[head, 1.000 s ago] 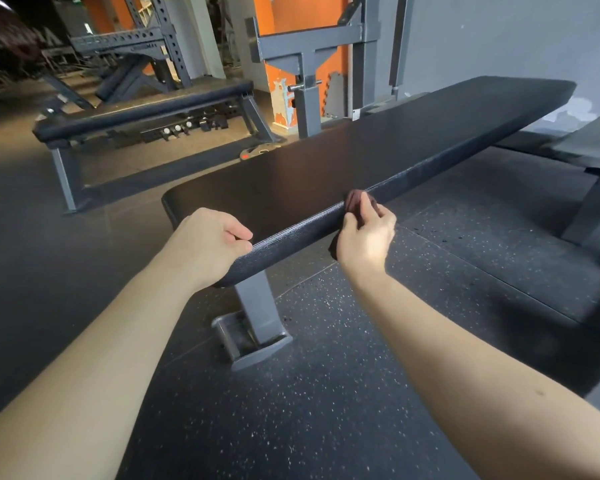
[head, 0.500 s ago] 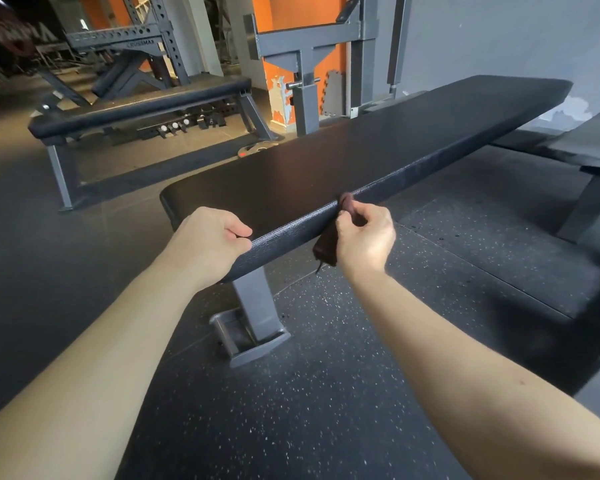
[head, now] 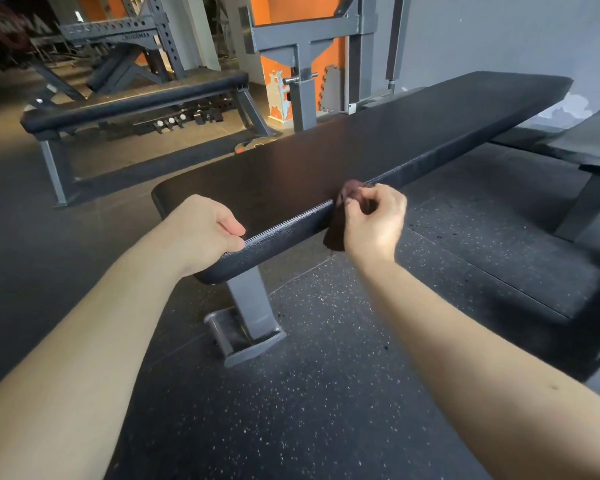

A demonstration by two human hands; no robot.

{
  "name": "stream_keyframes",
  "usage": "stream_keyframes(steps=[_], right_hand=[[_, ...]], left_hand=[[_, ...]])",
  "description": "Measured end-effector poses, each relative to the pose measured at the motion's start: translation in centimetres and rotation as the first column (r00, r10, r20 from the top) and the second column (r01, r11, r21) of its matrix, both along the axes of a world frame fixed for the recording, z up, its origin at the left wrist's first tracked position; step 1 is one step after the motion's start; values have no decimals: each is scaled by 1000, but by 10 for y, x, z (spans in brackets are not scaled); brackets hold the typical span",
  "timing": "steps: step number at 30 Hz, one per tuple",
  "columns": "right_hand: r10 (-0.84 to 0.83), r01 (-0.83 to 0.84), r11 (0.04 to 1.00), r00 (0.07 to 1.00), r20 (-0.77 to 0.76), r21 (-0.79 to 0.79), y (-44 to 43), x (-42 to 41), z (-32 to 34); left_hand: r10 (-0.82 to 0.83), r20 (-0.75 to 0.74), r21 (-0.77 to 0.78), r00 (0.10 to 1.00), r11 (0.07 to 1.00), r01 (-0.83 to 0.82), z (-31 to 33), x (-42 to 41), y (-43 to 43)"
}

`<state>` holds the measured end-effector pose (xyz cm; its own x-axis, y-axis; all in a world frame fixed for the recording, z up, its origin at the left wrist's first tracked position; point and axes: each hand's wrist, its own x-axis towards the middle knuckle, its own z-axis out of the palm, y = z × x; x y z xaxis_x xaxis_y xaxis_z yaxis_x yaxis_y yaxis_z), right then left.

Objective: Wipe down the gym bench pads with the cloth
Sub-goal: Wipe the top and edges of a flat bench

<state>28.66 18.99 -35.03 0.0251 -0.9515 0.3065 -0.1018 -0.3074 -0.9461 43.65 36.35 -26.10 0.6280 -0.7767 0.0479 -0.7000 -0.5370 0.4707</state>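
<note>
the dark brown cloth (head: pixel 334 233) looks soft, light and limp, draped over the near edge of the bench pad (head: pixel 326 161), so it is best bunched in the fingers. the right hand (head: pixel 374 223) has its grip pinched on the fabric. at 9 o'clock of it, the left hand (head: pixel 205 230) has its grip curled on the firm pad's edge.

cloth (head: pixel 334 234) mostly covered, shape unclear

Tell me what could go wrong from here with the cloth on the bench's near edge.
The right hand only pinches the bunched cloth against the near edge of the pad; it could slip and drop.
Bunched, it covers a narrow strip, so the broad top may get missed.
The left hand grips the same edge and may block the wipe.
</note>
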Motion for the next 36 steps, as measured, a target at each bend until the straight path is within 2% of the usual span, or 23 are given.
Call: stream_keyframes(steps=[4,9,12,15,17,19,22,30,36], right_hand=[[151,-152,986,988,-21,-68,23,9,-14],[224,-226,973,974,-28,-51,52,14,-31],[206,-206,979,978,7,0,50,13,-28],[204,-205,972,979,18,115,48,14,-22],[194,-201,972,979,65,123,45,10,-19],[98,-104,990,993,73,90,30,2,-13],[-16,17,995,1000,-11,95,0,-6,-5],[117,-119,991,993,36,65,38,20,-26],[362,-362,932,932,0,4,95,40,-38]], left_hand=[[-5,7,-5,1000,1000,5,-1,-1,0],[-2,31,8,1000,1000,2,-1,0,-3],[2,42,13,999,1000,-3,-2,-1,-4],[9,45,14,999,1000,-10,-2,-2,-4],[8,40,8,999,1000,-8,-2,-2,-3],[5,37,-1,999,1000,-5,-2,-2,-3],[1,46,-8,999,1000,-1,-3,-4,-3],[-2,43,-34,999,999,3,-7,-1,-2],[-16,9,-23,1000,1000,16,-5,3,-2]])
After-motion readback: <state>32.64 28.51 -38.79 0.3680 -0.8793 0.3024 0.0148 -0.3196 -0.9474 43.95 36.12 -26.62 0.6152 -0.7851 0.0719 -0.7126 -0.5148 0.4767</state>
